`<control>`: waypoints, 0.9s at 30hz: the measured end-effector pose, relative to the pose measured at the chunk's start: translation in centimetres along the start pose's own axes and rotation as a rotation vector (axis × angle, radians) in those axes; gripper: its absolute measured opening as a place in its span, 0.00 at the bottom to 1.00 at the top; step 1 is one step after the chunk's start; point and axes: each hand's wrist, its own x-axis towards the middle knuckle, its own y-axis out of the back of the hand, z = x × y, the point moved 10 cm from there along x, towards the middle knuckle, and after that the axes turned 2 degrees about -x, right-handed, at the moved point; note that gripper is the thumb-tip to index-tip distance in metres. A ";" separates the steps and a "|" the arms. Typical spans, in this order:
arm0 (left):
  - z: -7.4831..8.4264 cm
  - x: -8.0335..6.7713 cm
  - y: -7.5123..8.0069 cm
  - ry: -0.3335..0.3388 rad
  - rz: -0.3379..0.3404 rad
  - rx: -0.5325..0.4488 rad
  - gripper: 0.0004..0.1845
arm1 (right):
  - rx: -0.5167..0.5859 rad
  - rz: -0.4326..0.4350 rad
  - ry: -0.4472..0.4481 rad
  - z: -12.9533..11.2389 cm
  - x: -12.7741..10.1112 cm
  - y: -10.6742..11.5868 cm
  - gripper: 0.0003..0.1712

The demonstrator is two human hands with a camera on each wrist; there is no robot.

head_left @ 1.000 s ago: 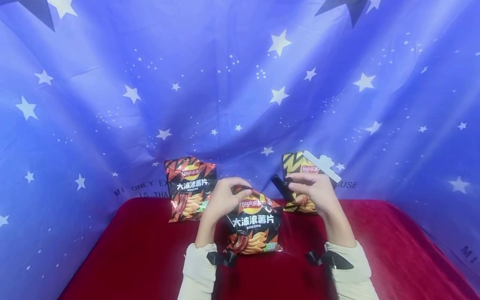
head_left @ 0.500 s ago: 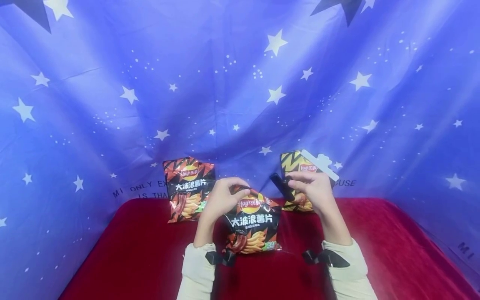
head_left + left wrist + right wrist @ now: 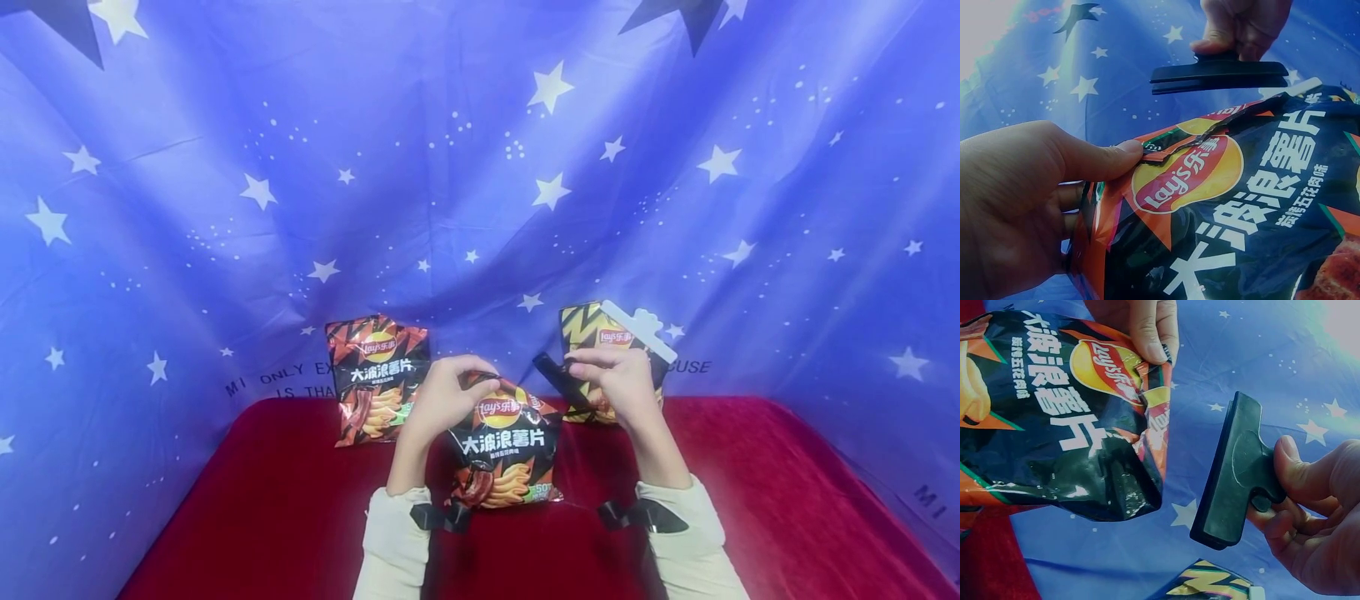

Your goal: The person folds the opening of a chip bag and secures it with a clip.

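My left hand [image 3: 444,402] pinches the folded-over top of a black and orange Lay's chip bag [image 3: 504,450] at its left corner. In the left wrist view the thumb [image 3: 1119,157] lies over the fold, and the other fingers go behind the bag. Up and to the right of that bag, my right hand [image 3: 624,385] pinches a black bag clip [image 3: 557,375] by its handles. The clip's long jaws hang just beyond the folded edge, with a gap between them in the right wrist view.
A second black and orange chip bag [image 3: 378,379] stands at the back left. A yellow and black chip bag [image 3: 577,323] stands at the back right, a white clip [image 3: 637,329] across its top corner. Red cloth [image 3: 300,508] covers the table; a starry blue curtain [image 3: 450,208] hangs behind.
My right hand has shifted slightly left with the black clip, closer to the front bag. The left hand keeps its pinch on the fold, and the bags stay in place.
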 end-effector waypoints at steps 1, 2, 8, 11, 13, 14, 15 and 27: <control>0.0 0.0 0.0 -0.002 0.000 0.001 0.06 | 0.001 -0.004 -0.002 0.0 0.0 -0.1 0.16; 0.1 0.0 0.0 -0.003 0.000 0.002 0.06 | 0.000 -0.006 -0.002 0.0 0.0 -0.1 0.16; 0.2 0.1 0.0 -0.006 -0.009 0.008 0.07 | -0.005 -0.031 0.025 -0.4 -0.1 -0.7 0.16; 0.3 0.2 0.0 -0.004 -0.013 0.014 0.07 | -0.045 -0.031 0.078 -0.8 -0.1 -1.0 0.15; 0.4 0.2 0.0 -0.006 -0.012 0.016 0.07 | -0.068 -0.024 0.116 -1.1 -0.1 -1.1 0.15; 0.4 0.2 0.0 -0.007 -0.010 0.018 0.07 | -0.062 -0.027 0.126 -1.2 -0.1 -1.1 0.15; 0.5 0.2 0.0 -0.009 -0.007 0.020 0.07 | -0.054 -0.029 0.128 -1.2 -0.1 -1.2 0.14; 0.3 -0.3 -0.3 -0.009 -0.017 0.016 0.06 | -0.023 -0.075 0.033 -0.2 -0.5 -2.3 0.14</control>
